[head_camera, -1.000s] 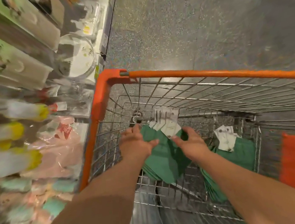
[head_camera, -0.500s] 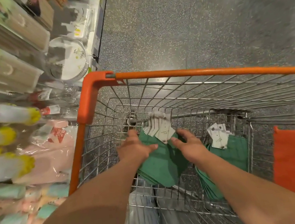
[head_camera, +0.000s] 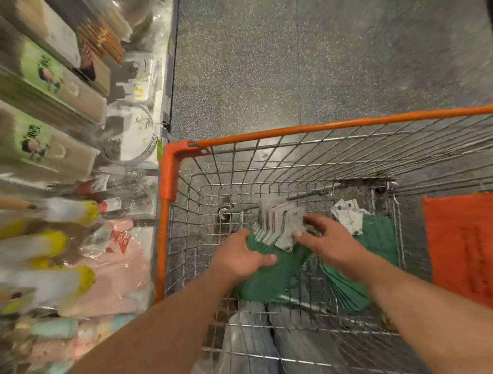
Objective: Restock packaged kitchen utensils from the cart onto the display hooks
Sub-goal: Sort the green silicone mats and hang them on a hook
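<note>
Speckled grey shop floor beyond an orange-rimmed wire cart; display hooks crowded with packaged goods run along the left, blurred by head motion

- Green packaged items, a fanned stack with white header cards, lie low in the cart basket, directly ahead of both hands
- Left hand grips the stack's left edge, thumb curled over the green face
- Right hand has curled fingers on the header cards, pinching at their right side
- Stack's long axis runs from the cards at the far end back toward the person; both hands sit about equally near it
- Second green stack (own white cards) lies just right of the right hand, untouched
- The hooks lie well off to the left and higher, so the lift would likely swing that way

Hard to tell: what utensil the packs contain, card print, which hook is free. Orange cloth hangs at the right
</note>
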Motion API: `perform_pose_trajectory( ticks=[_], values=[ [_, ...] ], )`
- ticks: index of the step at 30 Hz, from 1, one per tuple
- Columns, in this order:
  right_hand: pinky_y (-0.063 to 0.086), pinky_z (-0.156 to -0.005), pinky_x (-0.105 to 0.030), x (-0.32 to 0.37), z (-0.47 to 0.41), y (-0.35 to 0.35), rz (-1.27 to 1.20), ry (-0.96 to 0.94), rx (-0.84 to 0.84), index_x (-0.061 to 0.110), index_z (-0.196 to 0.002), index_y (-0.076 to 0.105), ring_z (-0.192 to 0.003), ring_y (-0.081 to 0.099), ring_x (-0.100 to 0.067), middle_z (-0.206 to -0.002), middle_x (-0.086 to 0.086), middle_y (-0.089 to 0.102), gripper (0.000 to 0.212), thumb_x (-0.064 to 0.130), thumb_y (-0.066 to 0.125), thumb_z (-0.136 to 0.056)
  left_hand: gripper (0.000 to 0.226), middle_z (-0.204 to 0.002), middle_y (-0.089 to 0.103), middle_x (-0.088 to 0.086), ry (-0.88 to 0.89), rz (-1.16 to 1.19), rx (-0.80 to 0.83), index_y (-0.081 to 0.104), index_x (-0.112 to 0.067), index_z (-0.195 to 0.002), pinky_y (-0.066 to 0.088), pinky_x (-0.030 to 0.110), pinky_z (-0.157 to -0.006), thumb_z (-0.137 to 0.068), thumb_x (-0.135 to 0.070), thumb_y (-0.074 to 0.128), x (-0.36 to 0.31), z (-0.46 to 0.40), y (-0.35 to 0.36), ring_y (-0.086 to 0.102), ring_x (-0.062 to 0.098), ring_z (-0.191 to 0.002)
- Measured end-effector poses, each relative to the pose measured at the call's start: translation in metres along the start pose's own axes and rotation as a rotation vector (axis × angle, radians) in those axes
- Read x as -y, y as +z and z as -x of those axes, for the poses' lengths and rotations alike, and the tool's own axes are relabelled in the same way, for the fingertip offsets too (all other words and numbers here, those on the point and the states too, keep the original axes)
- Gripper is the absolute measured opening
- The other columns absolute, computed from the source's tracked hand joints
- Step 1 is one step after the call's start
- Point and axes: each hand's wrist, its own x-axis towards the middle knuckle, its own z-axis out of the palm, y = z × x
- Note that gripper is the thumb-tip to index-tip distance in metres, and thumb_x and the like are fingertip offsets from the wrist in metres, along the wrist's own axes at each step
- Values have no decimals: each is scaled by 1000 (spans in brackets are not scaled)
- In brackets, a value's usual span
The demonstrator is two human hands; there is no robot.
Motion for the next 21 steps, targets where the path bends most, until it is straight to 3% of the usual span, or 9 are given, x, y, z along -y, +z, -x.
perform_pose_trajectory(
  ticks=[2, 4, 7, 10, 13, 15, 17, 19, 21],
  values=[
    [49, -67, -2, 14, 23, -5, -19, -56, 13, 26, -137, 53, -113, 58, -9, -129, 19, 57, 48, 36, 72, -94, 58, -111, 73, -4, 63, 21, 1, 63, -25, -120, 59, 44, -96, -71, -29, 94, -6, 19, -12, 72, 18, -101],
    [52, -82, -8, 27, 42, -11, -6, -135, 7, 24, -141, 58, -122, 61, -9, -131, 18, 63, 65, 47, 80, -84, 65, -114, 74, -4, 123, 30, -14, 66, -28, -120, 58, 44, -98, -64, -35, 97, -17, 42, -25, 71, 18, -103],
    [47, -98, -26, 51, 70, -17, 148, -240, -6, 28, -148, 53, -124, 56, -8, -135, 15, 61, 93, 63, 82, -67, 53, -112, 74, -4, 182, 95, 18, 65, -32, -109, 60, 39, -90, -66, -32, 97, -33, 77, -40, 72, 16, -99],
    [45, -99, -34, 79, 95, -26, 275, -278, -53, 32, -149, 50, -123, 52, -11, -134, 13, 58, 95, 71, 77, -66, 78, -110, 75, -3, 205, 123, 44, 64, -19, -123, 62, 41, -87, -56, -39, 99, -46, 107, -51, 74, 19, -97],
    [49, -103, -41, 102, 121, -39, 335, -328, -57, 36, -139, 59, -121, 58, -13, -133, 13, 64, 98, 90, 63, -58, 71, -104, 63, -12, 238, 149, 47, 51, -25, -130, 55, 21, -74, -73, -23, 93, -59, 146, -59, 65, 6, -89],
    [53, -97, -38, 113, 133, -44, 316, -371, -25, 36, -130, 66, -113, 65, -13, -124, 12, 70, 94, 93, 58, -55, 85, -105, 58, -12, 264, 185, 19, 46, -17, -148, 50, 16, -70, -76, -21, 91, -66, 164, -60, 60, 2, -88],
    [51, -81, -22, 125, 152, -46, 278, -433, -27, 39, -116, 67, -100, 67, -3, -112, 16, 71, 72, 84, 58, -61, 88, -107, 59, -11, 309, 197, -40, 45, -15, -150, 52, 17, -72, -75, -24, 92, -73, 189, -60, 62, 5, -90],
    [44, -67, -16, 136, 170, -47, 261, -482, -51, 40, -106, 66, -87, 63, 5, -103, 17, 71, 56, 78, 58, -66, 92, -116, 68, -2, 327, 217, -88, 51, -14, -146, 59, 29, -83, -68, -33, 96, -76, 213, -57, 71, 16, -96],
    [44, -64, -21, 145, 187, -49, 267, -535, -64, 37, -105, 68, -83, 65, 2, -98, 18, 72, 54, 77, 59, -70, 81, -114, 76, 2, 343, 236, -149, 65, -16, -132, 62, 42, -91, -61, -40, 96, -76, 238, -53, 76, 22, -95]
  ],
)
